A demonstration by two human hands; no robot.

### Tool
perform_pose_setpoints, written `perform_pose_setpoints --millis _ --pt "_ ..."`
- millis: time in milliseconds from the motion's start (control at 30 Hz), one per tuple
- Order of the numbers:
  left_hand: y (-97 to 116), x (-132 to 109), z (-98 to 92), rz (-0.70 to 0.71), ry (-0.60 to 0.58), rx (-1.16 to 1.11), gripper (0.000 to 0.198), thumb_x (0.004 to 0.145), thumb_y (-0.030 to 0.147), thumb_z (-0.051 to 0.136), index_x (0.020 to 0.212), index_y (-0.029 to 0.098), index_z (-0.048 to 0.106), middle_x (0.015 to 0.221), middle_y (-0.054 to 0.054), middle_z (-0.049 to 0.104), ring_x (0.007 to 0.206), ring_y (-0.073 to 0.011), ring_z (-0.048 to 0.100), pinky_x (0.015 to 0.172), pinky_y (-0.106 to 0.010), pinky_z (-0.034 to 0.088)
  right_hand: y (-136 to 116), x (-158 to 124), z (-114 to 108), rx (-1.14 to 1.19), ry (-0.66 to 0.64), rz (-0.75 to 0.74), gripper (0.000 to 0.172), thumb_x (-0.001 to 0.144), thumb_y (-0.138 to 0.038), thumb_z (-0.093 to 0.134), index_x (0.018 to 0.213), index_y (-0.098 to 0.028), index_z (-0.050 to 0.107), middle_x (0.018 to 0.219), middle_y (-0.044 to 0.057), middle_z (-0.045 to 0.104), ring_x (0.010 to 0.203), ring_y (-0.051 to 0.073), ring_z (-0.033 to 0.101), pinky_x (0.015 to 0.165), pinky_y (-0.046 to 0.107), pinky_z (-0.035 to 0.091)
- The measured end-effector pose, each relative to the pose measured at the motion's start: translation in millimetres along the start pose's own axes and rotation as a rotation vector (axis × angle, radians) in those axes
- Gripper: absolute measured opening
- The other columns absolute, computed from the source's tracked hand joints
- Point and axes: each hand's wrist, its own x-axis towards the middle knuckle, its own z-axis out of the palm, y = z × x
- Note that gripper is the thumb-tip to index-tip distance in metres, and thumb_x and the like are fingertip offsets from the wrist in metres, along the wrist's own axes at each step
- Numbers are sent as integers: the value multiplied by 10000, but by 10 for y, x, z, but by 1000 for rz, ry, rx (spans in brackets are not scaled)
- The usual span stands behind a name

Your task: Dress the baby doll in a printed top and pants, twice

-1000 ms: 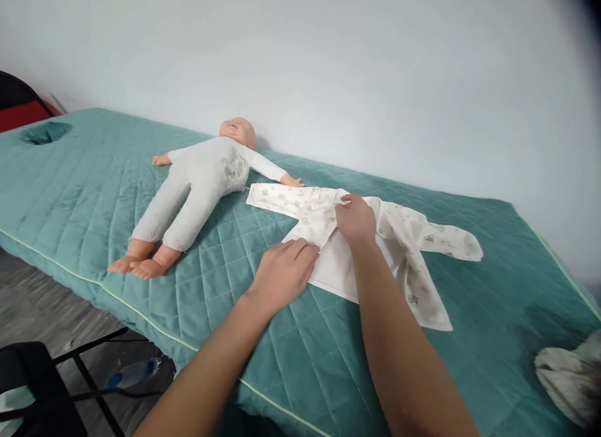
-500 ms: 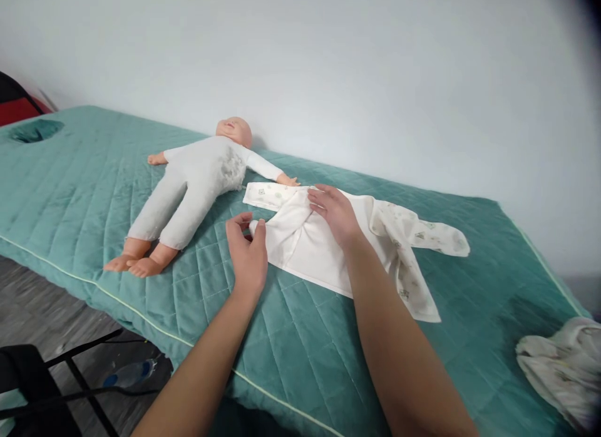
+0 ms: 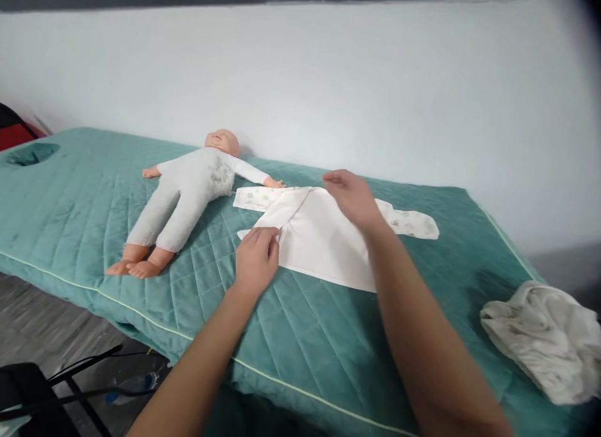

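A white baby wrap shirt [image 3: 323, 243] lies spread on the bed, its patterned sleeves out to both sides. My left hand [image 3: 257, 258] rests palm down on the shirt's lower left corner, fingers on the cloth; a small tip of fabric sticks out left of them. My right hand [image 3: 352, 199] is held over the upper right of the shirt, fingers stretched out and holding nothing. The right forearm hides part of the shirt's right side. A baby doll [image 3: 192, 183] with a white cloth body lies on its back to the left, one hand near the left sleeve.
The bed has a green quilted cover [image 3: 319, 343] with a face hole [image 3: 32, 154] at the far left. Crumpled white cloth [image 3: 544, 343] lies at the right. A wall [image 3: 300, 80] stands behind. On the floor lies a plastic bottle [image 3: 131, 387] beside a black frame [image 3: 70, 387].
My right hand has risen off the cloth and moved right. My left hand has gone from pinching the shirt's edge to lying on it. The view has tilted up and shifted right.
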Motion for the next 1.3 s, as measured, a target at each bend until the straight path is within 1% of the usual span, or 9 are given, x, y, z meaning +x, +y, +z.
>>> perform_pose_setpoints --millis 167,233,333,500,767,933,1067,1167,1300 --pt "4 15 32 -132 -106 159 220 952 210 474 980 211 693 941 -67 744 928 -240 676 786 -331 487 758 -427 -1011 -591 264 239 411 832 -242 552 1221 -173 669 1376 126 635 1365 277 504 1179 433 340" --pt "-2 15 34 -134 -103 163 233 945 210 473 993 206 701 967 -74 747 957 -249 673 817 -341 485 1028 -627 -1321 -644 323 383 461 793 -273 608 1205 -72 656 1313 237 636 1310 358 535 1148 516 352" --pt "-23 6 30 -150 -110 153 261 927 210 465 1004 193 714 991 -84 744 959 -252 671 822 -347 478 1210 -801 -1521 -659 362 531 463 779 -372 663 1139 -81 667 1177 247 668 1167 384 604 1030 551 436" --pt "-84 -8 30 -175 -158 80 283 905 263 470 1015 188 720 965 -73 744 888 -226 669 789 -333 472 1178 -777 -1394 -514 400 592 277 767 -357 688 977 -176 681 986 113 700 964 289 657 896 433 498" --pt "-68 14 5 -237 -164 4 285 871 289 473 981 196 718 864 -43 747 806 -208 669 784 -329 474 1073 -792 -1583 -140 814 592 138 696 -190 669 801 -197 581 737 -26 573 719 176 590 754 325 518" --pt "-42 15 0 -250 -157 7 282 882 302 473 978 196 716 849 -39 756 806 -213 681 783 -329 477 1188 -822 -1659 -292 822 608 173 677 -126 625 796 -205 527 783 -15 551 803 201 595 880 390 518" --pt "-49 16 1 -187 -149 59 270 909 299 463 971 195 704 874 -51 751 830 -216 676 771 -327 478 1214 -805 -1631 -410 869 555 335 667 -65 534 980 -178 569 1078 90 629 1073 260 613 1025 455 465" --pt "-24 14 -15 -66 -126 158 250 931 273 449 940 199 687 926 -74 747 901 -234 664 811 -347 477 1063 -774 -1440 -413 784 372 377 731 -103 540 1098 -177 586 1243 135 611 1197 259 582 1088 440 433" --pt "186 -57 7 28 -131 145 219 931 228 465 990 206 675 952 -71 740 945 -237 667 833 -352 485 848 -731 -1017 -214 397 108 308 868 -260 530 1163 -211 605 1274 133 621 1181 239 610 1016 409 506"
